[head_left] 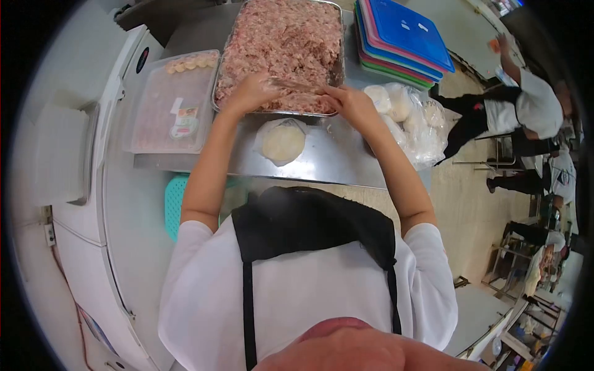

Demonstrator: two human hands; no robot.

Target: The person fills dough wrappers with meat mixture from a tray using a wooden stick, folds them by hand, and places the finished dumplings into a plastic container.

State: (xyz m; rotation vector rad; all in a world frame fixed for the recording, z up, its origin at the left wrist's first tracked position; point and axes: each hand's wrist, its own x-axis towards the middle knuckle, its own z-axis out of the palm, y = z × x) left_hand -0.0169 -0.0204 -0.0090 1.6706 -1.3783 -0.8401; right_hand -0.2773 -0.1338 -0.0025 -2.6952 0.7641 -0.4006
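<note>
A large metal tray (341, 62) of pinkish minced meat (278, 43) lies before me. Over its near edge, my left hand (252, 93) and my right hand (351, 106) pinch a thin, see-through strip (294, 85) stretched between them; it looks like plastic film. Just below the tray, a flat round pale dough disc (283, 144) rests on a piece of clear plastic (263, 131) on the steel table (334, 164). Beside my right forearm sits a clear plastic bag (427, 139) with several pale rounds (402, 104) in it.
A lidded translucent container (164, 105) with a label stands left of the tray, beside a white appliance (133, 204). Stacked coloured lids or boards (408, 37) are at the back right. Below the table edge shows a turquoise basket (176, 207). Other people (535, 102) work at right.
</note>
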